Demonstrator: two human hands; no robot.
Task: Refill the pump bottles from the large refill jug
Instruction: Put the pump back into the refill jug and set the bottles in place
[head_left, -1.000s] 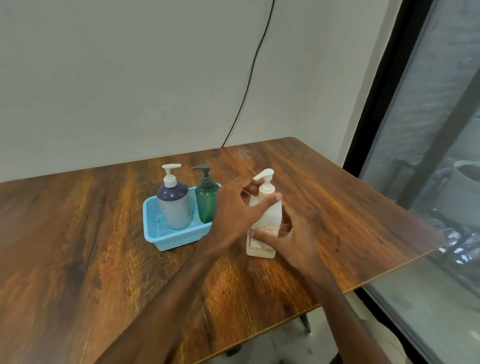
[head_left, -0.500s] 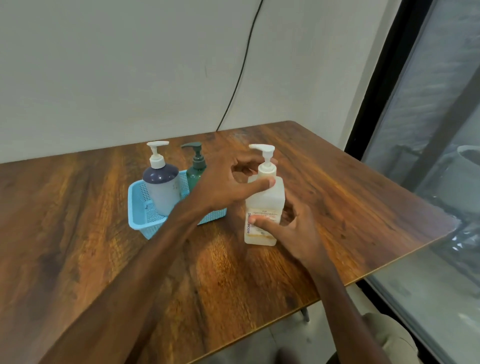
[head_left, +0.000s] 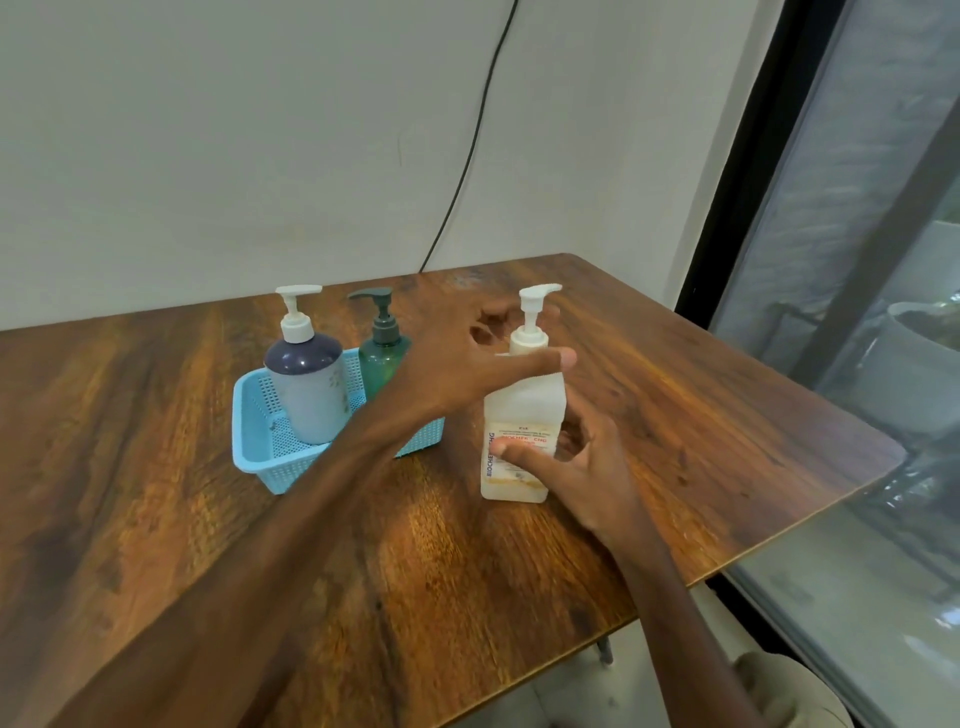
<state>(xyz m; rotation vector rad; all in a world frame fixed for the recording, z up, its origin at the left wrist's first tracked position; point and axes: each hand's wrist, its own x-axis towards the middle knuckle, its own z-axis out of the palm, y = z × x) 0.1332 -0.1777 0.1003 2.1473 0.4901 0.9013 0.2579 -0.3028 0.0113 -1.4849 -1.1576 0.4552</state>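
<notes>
The left hand reaches in from the near left edge and closes round the neck of a translucent white square plastic pump bottle. Its thumb lies across the front just under the white screw collar and its fingers curl behind. The right hand grasps the same bottle low down, with the thumb pressed on the printed label and the fingers wrapped round its far right side.

The bottle stands upright on the brown wooden table, its long axis vertical, roughly midway between the far edge and the near right edge. Both hands are already on it, the left at the top and the right on the body. I judge that the coming move is a twist about that vertical axis, followed by a straight lift of the pump, with the right hand keeping the base from turning.

Just to the left of the bottle is a light blue perforated plastic basket. It holds a grey pump bottle with a navy shoulder and a dark green pump bottle. No large refill jug is in view. A black cable runs down the wall behind, and a dark-framed window is off the right edge.

Compared with half a second ago, the white spout pointed left and now points right, so the pump top seems to have been turned. Both hands keep their holds, and the bottle has not moved from its spot beside the basket
</notes>
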